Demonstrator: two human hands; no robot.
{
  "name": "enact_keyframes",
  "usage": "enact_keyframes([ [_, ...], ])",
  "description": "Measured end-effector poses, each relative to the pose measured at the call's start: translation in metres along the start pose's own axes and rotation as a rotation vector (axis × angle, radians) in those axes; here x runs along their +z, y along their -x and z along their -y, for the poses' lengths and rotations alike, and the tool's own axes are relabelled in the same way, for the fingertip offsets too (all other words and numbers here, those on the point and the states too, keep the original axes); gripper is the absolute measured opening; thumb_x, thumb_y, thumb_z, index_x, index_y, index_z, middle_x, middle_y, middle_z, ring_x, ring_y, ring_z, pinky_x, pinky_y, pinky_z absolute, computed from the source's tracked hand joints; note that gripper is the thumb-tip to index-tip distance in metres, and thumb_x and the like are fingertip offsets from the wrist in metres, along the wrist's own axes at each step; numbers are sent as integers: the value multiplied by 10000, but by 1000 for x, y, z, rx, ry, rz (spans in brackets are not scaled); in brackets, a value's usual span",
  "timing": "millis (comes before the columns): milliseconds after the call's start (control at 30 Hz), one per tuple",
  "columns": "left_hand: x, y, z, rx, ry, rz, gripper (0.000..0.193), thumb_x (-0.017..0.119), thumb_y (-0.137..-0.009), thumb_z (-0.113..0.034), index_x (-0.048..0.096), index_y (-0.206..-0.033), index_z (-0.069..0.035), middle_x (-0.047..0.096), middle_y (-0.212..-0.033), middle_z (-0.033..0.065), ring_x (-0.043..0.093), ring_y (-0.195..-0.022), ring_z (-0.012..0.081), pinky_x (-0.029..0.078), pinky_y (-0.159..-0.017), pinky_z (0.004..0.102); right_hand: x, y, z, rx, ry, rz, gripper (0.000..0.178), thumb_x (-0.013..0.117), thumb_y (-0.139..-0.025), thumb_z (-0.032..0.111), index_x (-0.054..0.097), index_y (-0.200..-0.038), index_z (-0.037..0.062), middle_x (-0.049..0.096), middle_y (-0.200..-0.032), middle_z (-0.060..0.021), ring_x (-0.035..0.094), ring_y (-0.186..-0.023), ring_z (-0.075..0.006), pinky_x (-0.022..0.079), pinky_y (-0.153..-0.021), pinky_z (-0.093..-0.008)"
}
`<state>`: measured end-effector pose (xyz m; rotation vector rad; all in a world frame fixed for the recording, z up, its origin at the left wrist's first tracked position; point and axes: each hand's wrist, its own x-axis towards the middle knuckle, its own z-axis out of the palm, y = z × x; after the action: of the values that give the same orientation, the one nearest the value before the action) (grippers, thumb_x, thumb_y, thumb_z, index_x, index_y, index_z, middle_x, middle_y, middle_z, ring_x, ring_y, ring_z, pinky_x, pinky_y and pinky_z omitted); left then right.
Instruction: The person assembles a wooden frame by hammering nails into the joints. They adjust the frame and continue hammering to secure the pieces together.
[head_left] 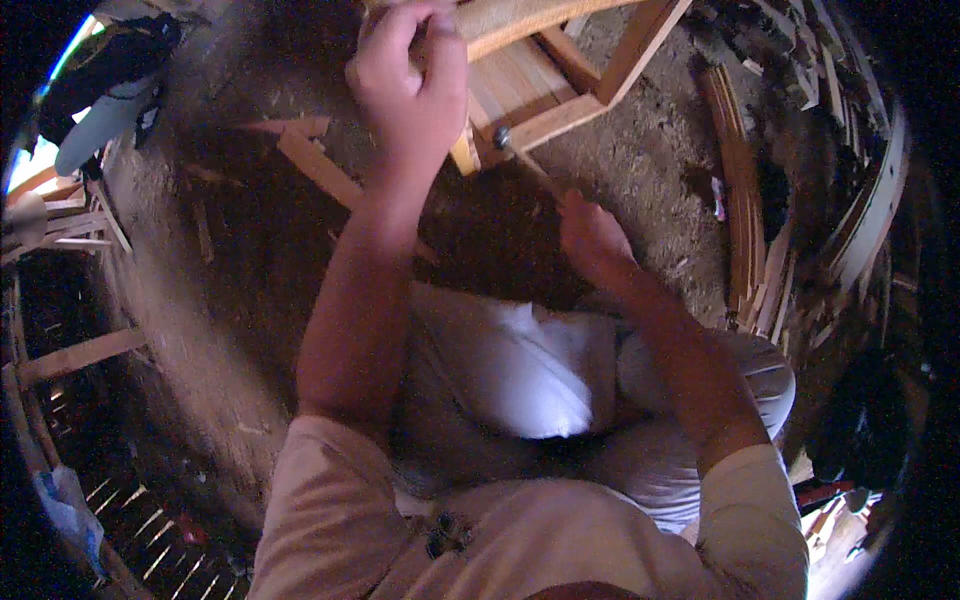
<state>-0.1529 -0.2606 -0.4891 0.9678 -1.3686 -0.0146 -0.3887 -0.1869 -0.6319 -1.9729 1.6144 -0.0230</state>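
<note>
At the top of the head view, a wooden furniture frame [562, 122], perhaps a chair, stands tilted on the ground. It has a panel of boards and a curved upper rail [535, 22]. My left hand [415, 75] is closed on the near end of that rail, its fingertips partly cut off by the picture's edge. My right hand [596, 240] grips the thin handle of a hammer [540, 173]. The hammer's dark head lies close to the frame's lower near corner; whether they touch I cannot tell.
Loose wood offcuts [320, 168] lie on the dirt floor left of the frame. Long wooden strips [738, 190] are stacked along the right, with more scrap beyond. My crossed legs [640, 400] take up the near middle. Timber pieces [85, 355] stand at the far left.
</note>
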Motion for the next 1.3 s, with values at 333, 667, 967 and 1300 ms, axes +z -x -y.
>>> enact_keyframes([
  [333,-7,-13,-10,52,-22,75,101,518,-928,24,611,-949,59,674,-1004,162,657,-993,250,490,-872,331,-16,9,23,-19,-17,-4,223,436,-1026,232,524,-1073,32,679,-883,-298,651,-836,-546,520,-784,-641],
  [667,-12,-12,-16,-97,-30,88,106,539,-950,-13,627,-946,47,664,-893,120,607,-755,130,470,-659,277,-32,5,19,-45,19,-207,194,425,-1023,198,525,-1117,60,689,-913,-268,654,-864,-524,532,-733,-620],
  [967,-2,-8,-18,-66,-29,39,114,544,-945,-20,634,-963,47,666,-891,128,642,-825,175,487,-725,303,-19,14,26,-42,147,-196,273,401,-1038,262,518,-1168,53,680,-817,-289,683,-776,-491,568,-649,-578],
  [1300,-9,-11,-26,-214,16,119,121,571,-972,-63,640,-970,36,650,-863,119,622,-780,157,473,-688,298,-26,3,2,108,111,-213,229,426,-1008,171,497,-1187,47,662,-818,-290,675,-731,-491,548,-589,-587],
])
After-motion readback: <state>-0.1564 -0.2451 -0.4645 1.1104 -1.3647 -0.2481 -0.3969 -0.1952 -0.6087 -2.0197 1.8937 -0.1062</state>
